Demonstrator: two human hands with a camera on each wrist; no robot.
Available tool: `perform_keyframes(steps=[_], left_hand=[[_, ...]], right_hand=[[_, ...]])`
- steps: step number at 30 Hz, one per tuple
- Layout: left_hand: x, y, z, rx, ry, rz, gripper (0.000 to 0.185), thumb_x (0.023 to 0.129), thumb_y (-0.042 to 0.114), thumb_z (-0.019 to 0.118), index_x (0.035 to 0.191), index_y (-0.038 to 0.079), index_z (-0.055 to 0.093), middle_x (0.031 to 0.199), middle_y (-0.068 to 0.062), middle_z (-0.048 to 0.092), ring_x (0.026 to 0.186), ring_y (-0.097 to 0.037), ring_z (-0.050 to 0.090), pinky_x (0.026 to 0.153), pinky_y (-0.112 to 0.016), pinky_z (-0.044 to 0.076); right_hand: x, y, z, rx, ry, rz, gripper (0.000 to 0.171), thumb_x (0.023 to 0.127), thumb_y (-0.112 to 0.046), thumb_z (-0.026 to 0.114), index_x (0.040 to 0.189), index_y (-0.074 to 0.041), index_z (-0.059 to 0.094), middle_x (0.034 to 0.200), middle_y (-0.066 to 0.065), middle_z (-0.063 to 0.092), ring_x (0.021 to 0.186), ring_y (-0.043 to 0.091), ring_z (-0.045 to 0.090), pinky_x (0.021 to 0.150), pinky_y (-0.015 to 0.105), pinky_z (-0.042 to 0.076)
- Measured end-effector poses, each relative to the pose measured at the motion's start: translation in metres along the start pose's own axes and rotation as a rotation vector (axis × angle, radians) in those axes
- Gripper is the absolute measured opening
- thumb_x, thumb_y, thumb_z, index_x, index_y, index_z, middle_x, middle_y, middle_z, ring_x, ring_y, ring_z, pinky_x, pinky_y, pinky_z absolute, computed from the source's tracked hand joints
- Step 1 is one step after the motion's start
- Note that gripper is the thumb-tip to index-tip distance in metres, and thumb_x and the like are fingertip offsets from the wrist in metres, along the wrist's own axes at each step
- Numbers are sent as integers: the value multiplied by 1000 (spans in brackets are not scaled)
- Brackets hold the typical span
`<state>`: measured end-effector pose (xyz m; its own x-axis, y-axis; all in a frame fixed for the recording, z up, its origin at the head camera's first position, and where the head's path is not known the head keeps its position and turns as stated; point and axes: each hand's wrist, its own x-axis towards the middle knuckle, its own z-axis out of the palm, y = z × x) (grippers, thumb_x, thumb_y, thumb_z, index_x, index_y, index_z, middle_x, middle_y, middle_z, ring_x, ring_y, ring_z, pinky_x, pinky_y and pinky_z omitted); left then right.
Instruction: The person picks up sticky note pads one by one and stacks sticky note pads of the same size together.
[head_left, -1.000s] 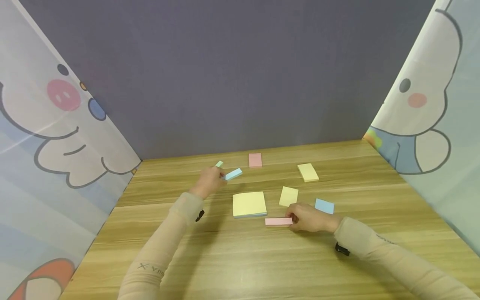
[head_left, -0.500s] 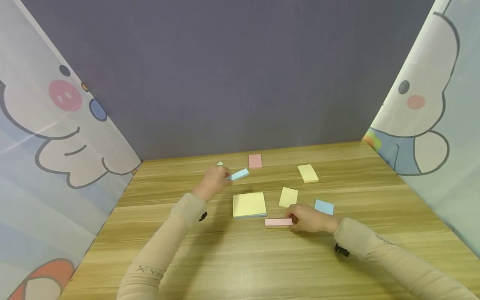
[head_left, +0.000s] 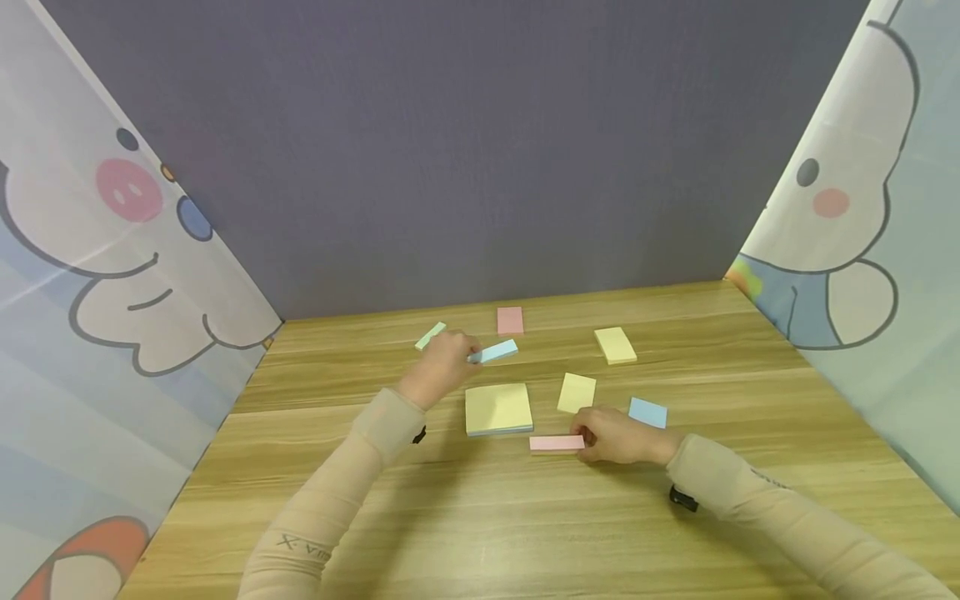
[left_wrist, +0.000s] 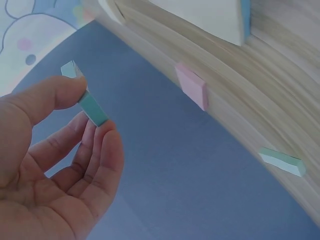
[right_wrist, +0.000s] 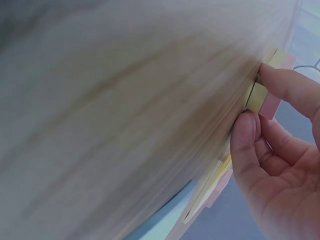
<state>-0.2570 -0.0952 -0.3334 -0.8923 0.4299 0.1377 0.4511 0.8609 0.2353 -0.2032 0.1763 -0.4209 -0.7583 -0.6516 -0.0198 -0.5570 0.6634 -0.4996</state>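
- We saw a narrow green sticky-note pad (head_left: 431,335) lying on the wooden table (head_left: 480,517), far left.
- Our left hand (head_left: 444,364) pinched a slim blue sticky-note pad (head_left: 497,352) between thumb and fingertips (left_wrist: 102,145), lifted above the large square yellow pad (head_left: 498,408).
- Our right hand (head_left: 619,436) gripped the end of a long pink sticky-note pad (head_left: 556,443) lying flat on the table.

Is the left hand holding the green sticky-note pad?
No, the left hand pinches a blue sticky-note pad; the green pad lies apart on the table.
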Motion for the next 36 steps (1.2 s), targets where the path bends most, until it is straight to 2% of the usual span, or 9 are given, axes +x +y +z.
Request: perform_keyframes(steps=[4,10,13,20,24,29,31,36], left_hand=[[-1,5,1,29,13,30,15,80,12,69,93,5,71,89,-8,68,81,-19,60,73,-32,51],[-3,9,4,5,25,58,13,79,11,69,91,6,71,85,-6,67,76,-16,58,71,-33,49],[-4,11,4,-10,24,65,14,79,10,70,92,4,71,86,-7,67,75,-16,59,69,-31,51],[-4,15,5,-17,29,101,18,80,9,69,97,4,71,91,-9,69,80,-19,62,72,-32,52],[-4,17,6,-24,32,109,19,80,9,68,99,5,71,91,-8,70,77,-16,63,66,-27,53],[-6,20,6,-42,14,115,20,79,10,69,98,4,70,90,-7,70,78,-17,63,69,-30,53],[-7,21,6,-48,7,125,18,79,10,69,96,4,70,89,-6,70,76,-16,62,67,-30,52],[-9,23,10,-62,-5,136,10,79,8,67,88,5,70,88,-6,69,66,-10,54,56,-22,47]], right_hand=[[-1,-1,-1,3,3,2,19,76,-13,72,91,-5,62,76,-4,55,68,3,45,59,19,40],[0,-1,-1,3,2,6,20,76,-13,72,91,-6,62,77,-5,55,69,4,46,60,19,40],[1,0,0,4,1,3,20,76,-13,73,92,-6,62,77,-6,56,69,4,46,60,19,41],[1,0,0,8,0,7,20,76,-13,73,91,-6,62,77,-6,55,69,4,46,60,19,40],[1,1,-1,4,3,13,21,76,-13,73,92,-6,62,77,-5,55,69,4,46,60,19,40],[1,1,-1,9,-3,18,21,76,-13,73,92,-6,62,77,-5,56,69,3,46,60,19,41],[1,1,-1,8,-4,17,20,76,-13,73,91,-6,62,77,-5,56,69,3,47,60,19,41],[1,1,-1,6,-2,9,20,75,-13,73,91,-6,62,77,-5,56,69,3,47,60,19,41]])
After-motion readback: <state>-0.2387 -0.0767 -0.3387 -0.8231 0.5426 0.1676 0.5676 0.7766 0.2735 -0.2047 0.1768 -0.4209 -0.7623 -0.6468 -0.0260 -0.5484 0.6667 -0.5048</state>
